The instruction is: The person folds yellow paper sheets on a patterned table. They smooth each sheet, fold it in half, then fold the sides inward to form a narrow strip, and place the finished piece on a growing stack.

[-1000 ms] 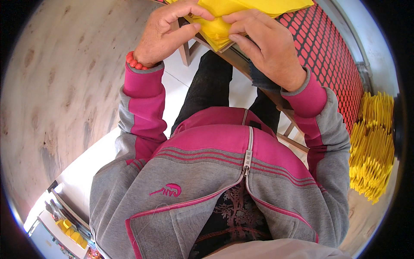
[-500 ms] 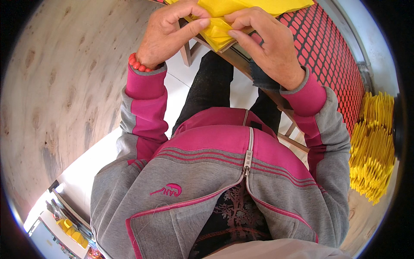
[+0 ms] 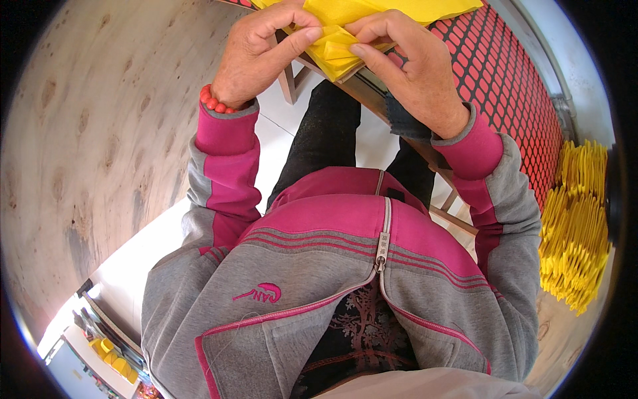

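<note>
A broad pale wooden panel (image 3: pixel 86 146) fills the person's left side, and a red mesh sheet (image 3: pixel 512 80) runs along the right, over a wooden frame (image 3: pixel 372 100) just in front of the knees. Beyond the mesh, at the far right, lies a heap of folded yellow pieces (image 3: pixel 578 226). At the top edge a yellow paper sheet (image 3: pixel 372 12) rests on the frame, its near corner gathered into folds. The left hand (image 3: pixel 256 56), a red bead bracelet (image 3: pixel 214 103) at its wrist, and the right hand (image 3: pixel 412 66) meet there, thumbs and fingertips of both pinched tight on the folded corner
</note>
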Action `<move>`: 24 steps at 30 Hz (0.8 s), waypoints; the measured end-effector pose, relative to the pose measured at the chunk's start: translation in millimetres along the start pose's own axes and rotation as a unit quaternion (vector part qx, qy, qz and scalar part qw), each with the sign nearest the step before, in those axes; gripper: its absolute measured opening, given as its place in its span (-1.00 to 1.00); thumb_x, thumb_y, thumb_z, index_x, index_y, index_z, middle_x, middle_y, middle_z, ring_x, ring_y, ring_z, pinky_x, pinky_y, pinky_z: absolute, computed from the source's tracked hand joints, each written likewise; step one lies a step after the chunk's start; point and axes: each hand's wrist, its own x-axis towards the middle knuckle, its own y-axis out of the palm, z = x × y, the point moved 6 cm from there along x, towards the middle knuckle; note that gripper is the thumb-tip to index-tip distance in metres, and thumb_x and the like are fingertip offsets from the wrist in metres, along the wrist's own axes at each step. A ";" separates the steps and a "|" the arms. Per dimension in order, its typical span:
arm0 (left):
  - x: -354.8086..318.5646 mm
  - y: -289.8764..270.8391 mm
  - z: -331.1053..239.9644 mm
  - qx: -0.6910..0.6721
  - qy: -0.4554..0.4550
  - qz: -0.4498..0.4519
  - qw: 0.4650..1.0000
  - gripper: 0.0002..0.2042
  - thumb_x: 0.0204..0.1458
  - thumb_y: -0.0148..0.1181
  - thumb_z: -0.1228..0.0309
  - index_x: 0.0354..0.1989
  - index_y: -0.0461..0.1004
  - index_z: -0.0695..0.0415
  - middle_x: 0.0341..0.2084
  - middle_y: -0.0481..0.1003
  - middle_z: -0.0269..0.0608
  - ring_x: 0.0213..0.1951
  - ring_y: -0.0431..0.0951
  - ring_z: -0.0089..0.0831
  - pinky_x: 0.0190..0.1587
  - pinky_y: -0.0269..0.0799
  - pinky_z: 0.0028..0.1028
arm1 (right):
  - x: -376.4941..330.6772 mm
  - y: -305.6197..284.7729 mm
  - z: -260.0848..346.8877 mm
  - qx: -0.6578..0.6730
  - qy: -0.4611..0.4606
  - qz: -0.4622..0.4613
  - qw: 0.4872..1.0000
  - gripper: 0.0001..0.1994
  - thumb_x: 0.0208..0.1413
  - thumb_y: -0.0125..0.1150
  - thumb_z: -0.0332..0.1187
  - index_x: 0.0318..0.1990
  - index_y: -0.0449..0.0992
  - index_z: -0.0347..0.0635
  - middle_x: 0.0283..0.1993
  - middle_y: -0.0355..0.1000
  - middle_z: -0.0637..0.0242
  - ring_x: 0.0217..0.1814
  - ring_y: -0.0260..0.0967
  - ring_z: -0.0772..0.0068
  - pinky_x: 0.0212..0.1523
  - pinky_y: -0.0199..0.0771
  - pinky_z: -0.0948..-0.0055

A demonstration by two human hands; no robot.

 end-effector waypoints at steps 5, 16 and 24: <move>-3.0 0.5 5.8 -0.033 -0.041 -0.016 0.998 -0.90 0.31 0.20 0.45 -0.16 0.55 0.23 -0.26 0.55 -0.44 -0.17 0.49 -0.64 -0.04 0.40 -0.60 | 0.3 -2.9 6.4 0.002 0.003 -0.056 0.998 -0.81 0.14 0.39 -0.52 -0.12 0.55 -0.27 -0.08 0.58 0.21 -0.08 0.59 0.34 -0.03 0.57 0.46; -2.9 0.1 9.5 -0.049 -0.059 -0.066 0.995 -0.87 0.31 0.21 0.44 -0.13 0.56 0.25 -0.25 0.58 -0.41 -0.15 0.53 -0.63 -0.03 0.43 -0.58 | 4.1 -9.8 16.8 -0.077 -0.063 -0.085 0.991 -0.68 -0.05 0.49 -0.55 -0.18 0.44 -0.26 0.07 0.52 -0.05 -0.04 0.55 0.03 -0.09 0.57 0.34; -1.9 -0.5 11.7 -0.048 -0.043 -0.067 0.996 -0.88 0.31 0.21 0.45 -0.13 0.57 0.25 -0.24 0.58 -0.41 -0.14 0.53 -0.64 -0.02 0.43 -0.59 | 4.4 -7.2 17.9 -0.031 -0.031 -0.033 0.999 -0.86 0.07 0.35 -0.58 -0.24 0.51 -0.31 0.04 0.52 -0.12 0.05 0.55 0.00 0.02 0.53 0.31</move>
